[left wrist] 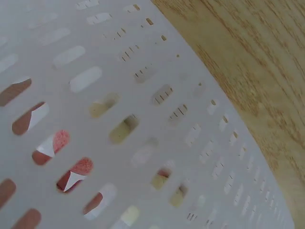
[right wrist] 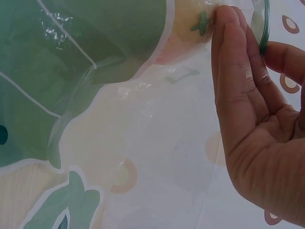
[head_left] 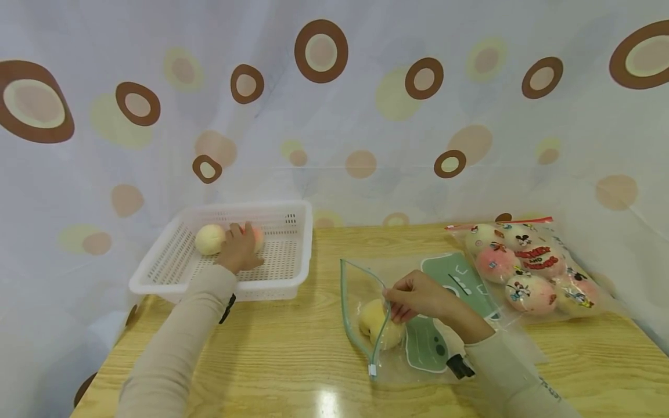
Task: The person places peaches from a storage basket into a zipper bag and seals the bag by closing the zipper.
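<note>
In the head view my left hand (head_left: 239,251) reaches into a white slotted basket (head_left: 279,285), fingers spread over a pinkish peach (head_left: 258,239). A pale peach (head_left: 210,240) lies just left of it. The left wrist view shows mostly the basket's wall (left wrist: 157,119), so the finger contact is hidden. My right hand (head_left: 418,297) pinches the green zip rim of a clear zip bag (head_left: 360,278), whose mouth stands spread apart. A yellowish peach (head_left: 372,318) sits inside, near that mouth. From the right wrist, my hand (right wrist: 257,105) shows thumb and fingertips at the green rim.
A filled clear zip bag (head_left: 538,273) with a red zip and cartoon prints holds several peaches at the right. Under everything lies a wooden tabletop (head_left: 272,354). A patterned curtain (head_left: 334,128) hangs along the back.
</note>
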A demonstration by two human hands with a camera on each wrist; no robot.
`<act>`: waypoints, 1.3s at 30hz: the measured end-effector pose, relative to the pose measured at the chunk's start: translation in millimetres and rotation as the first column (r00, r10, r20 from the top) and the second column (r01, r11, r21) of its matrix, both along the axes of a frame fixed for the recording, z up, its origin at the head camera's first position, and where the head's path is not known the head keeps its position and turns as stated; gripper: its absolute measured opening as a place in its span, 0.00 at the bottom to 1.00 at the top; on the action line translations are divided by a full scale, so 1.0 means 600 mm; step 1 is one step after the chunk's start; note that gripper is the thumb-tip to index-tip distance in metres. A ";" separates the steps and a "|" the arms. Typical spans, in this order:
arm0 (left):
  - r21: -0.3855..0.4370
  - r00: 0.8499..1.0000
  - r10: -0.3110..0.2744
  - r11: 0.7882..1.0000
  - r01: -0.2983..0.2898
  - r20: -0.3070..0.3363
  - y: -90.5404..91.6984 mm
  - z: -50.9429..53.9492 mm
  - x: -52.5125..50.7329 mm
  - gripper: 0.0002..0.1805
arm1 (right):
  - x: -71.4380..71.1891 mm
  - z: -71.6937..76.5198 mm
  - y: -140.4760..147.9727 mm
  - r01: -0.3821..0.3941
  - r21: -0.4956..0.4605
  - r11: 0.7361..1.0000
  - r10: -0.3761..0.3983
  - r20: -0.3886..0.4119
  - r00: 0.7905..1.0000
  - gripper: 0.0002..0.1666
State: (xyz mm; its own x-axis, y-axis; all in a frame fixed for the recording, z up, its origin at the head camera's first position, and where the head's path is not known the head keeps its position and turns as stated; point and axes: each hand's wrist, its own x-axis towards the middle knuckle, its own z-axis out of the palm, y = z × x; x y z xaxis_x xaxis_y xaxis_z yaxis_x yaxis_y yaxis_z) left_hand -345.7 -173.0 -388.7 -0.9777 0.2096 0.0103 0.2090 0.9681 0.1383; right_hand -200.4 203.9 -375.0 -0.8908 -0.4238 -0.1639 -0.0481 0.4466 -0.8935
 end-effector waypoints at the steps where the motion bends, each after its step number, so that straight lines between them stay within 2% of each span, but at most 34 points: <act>1: 0.010 1.000 0.007 1.000 -0.007 -0.012 0.000 -0.001 0.000 0.47 | 0.000 0.000 0.000 0.001 0.000 1.000 -0.001 0.001 1.000 0.20; 5: 0.077 0.996 -0.002 0.997 0.009 -0.090 -0.002 -0.004 0.000 0.33 | 0.000 -0.001 0.000 0.002 0.001 1.000 -0.002 0.000 1.000 0.20; 8: 0.117 0.993 -0.026 0.992 0.040 -0.119 -0.005 -0.010 -0.001 0.28 | 0.001 0.000 -0.001 0.003 0.002 1.000 -0.003 -0.002 1.000 0.20; 11: 0.109 0.993 -0.041 0.993 0.053 -0.112 -0.007 -0.016 -0.003 0.30 | 0.002 0.001 -0.002 0.002 0.003 1.000 -0.002 -0.004 1.000 0.20; 15: 0.069 0.997 -0.028 0.997 0.033 -0.072 -0.009 -0.020 -0.003 0.38 | 0.003 0.001 -0.002 0.001 0.000 1.000 -0.001 -0.003 1.000 0.20; 19: 0.010 0.998 -0.013 1.000 0.014 -0.061 -0.009 -0.020 -0.002 0.36 | 0.004 0.003 -0.003 0.001 -0.007 1.000 -0.001 -0.001 1.000 0.20; 22: -0.005 0.998 -0.014 1.000 0.014 -0.067 -0.009 -0.017 0.001 0.33 | 0.004 0.004 -0.003 -0.003 -0.014 1.000 0.003 -0.004 1.000 0.20; 27: 0.027 0.999 -0.017 0.999 0.018 -0.043 -0.007 -0.015 0.005 0.32 | 0.004 0.004 -0.003 0.000 -0.014 1.000 0.000 -0.001 1.000 0.20; 34: 0.049 1.000 0.017 0.999 -0.016 -0.020 -0.005 -0.010 0.007 0.35 | 0.002 0.002 -0.001 -0.001 -0.009 1.000 0.001 -0.005 1.000 0.20; 39: 0.135 0.999 0.014 0.991 -0.010 -0.033 -0.002 0.001 0.011 0.38 | 0.004 0.005 -0.001 -0.004 -0.010 1.000 0.004 -0.011 1.000 0.20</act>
State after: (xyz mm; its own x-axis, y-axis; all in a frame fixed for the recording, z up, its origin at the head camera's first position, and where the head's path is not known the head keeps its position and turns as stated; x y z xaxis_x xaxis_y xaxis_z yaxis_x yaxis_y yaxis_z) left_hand -338.9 -174.0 -387.8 -0.9788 0.1924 0.0709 0.2043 0.9434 0.2611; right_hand -198.2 203.1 -371.7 -0.8910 -0.4287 -0.1496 -0.0597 0.4372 -0.8974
